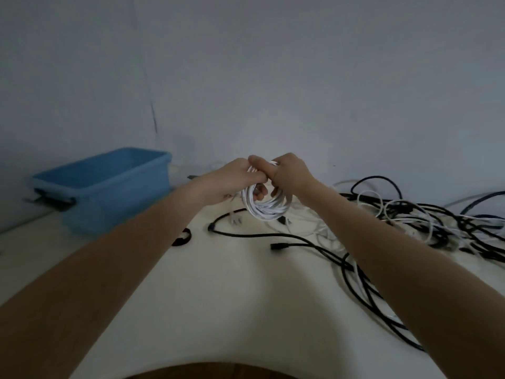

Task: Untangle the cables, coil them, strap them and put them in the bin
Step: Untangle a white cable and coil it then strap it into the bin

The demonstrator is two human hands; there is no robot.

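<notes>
A coil of white cable [266, 209] hangs in the air above the white table [218, 296], held at its top by both hands. My left hand [232, 181] grips the coil's left upper side, fingers curled through the loop. My right hand [289, 173] grips the top right of the coil, thumb against my left hand. A blue plastic bin [109, 187] stands at the back left against the wall. A tangle of black and white cables [423, 222] lies on the table to the right.
A black cable [259, 236] with a plug end runs across the table below the coil. A small black strap loop [181, 237] lies near the bin's front right corner. The grey wall closes off the back.
</notes>
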